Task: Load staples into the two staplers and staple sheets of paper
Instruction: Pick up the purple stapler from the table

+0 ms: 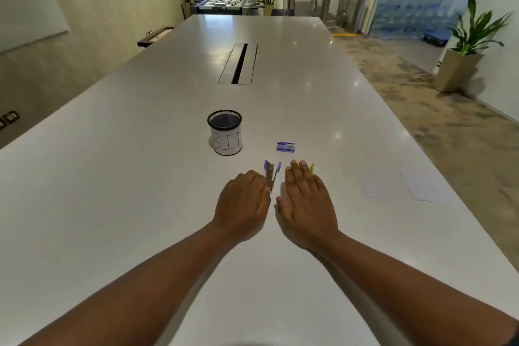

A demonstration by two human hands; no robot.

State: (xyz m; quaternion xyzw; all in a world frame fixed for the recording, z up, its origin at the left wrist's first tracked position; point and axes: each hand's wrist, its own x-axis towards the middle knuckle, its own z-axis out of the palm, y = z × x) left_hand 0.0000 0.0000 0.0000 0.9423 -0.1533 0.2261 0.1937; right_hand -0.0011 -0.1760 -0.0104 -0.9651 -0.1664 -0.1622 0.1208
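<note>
A purple stapler [271, 174] lies on the white table [140, 177], hinged open with its metal magazine showing. My left hand [243, 205] rests palm down with its fingertips against the stapler's near end. My right hand [307, 202] lies flat, fingers extended, over a yellow stapler [312, 167] of which only the far tips show. A small blue staple box [285, 146] sits just beyond both hands. White paper sheets [407, 185] lie to the right.
A black mesh cup [225, 132] wrapped in paper marked "BIN" stands behind and left of the staplers. A cable slot [240, 63] runs along the table's middle. The table's right edge drops to carpet with a potted plant [463, 64].
</note>
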